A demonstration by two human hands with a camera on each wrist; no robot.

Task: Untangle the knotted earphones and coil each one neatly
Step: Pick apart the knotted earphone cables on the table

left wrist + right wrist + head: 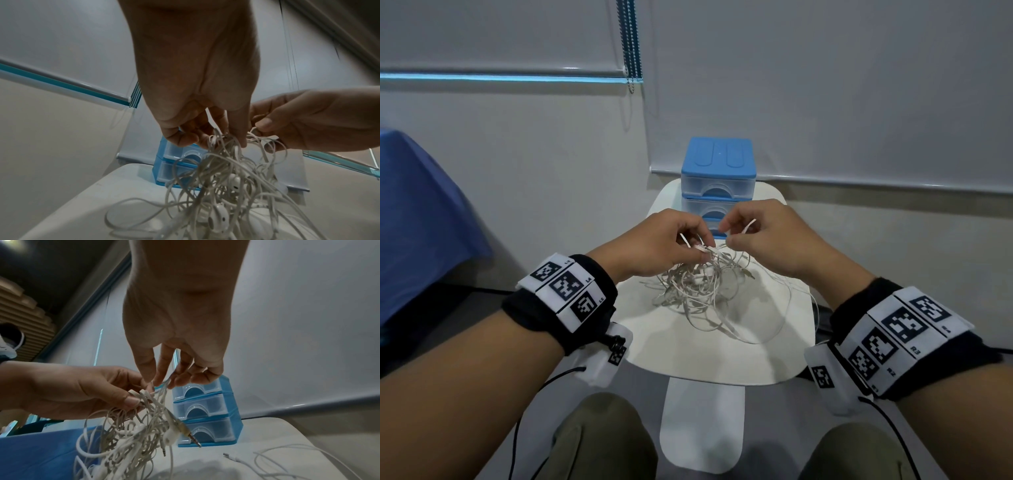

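Observation:
A tangled bunch of white earphones hangs from both hands above a small white table, with its lower loops lying on the top. My left hand pinches several cords at the top of the bunch. My right hand pinches a loop of cord just to the right. Earbuds and a gold jack plug dangle in the tangle. Another plug end with loose cord lies on the table at the right.
A blue drawer unit with clear drawers stands at the back of the table, right behind the hands. A blue cloth covers something at the left. Roller blinds and a bead chain hang behind. My knees are below the table's front.

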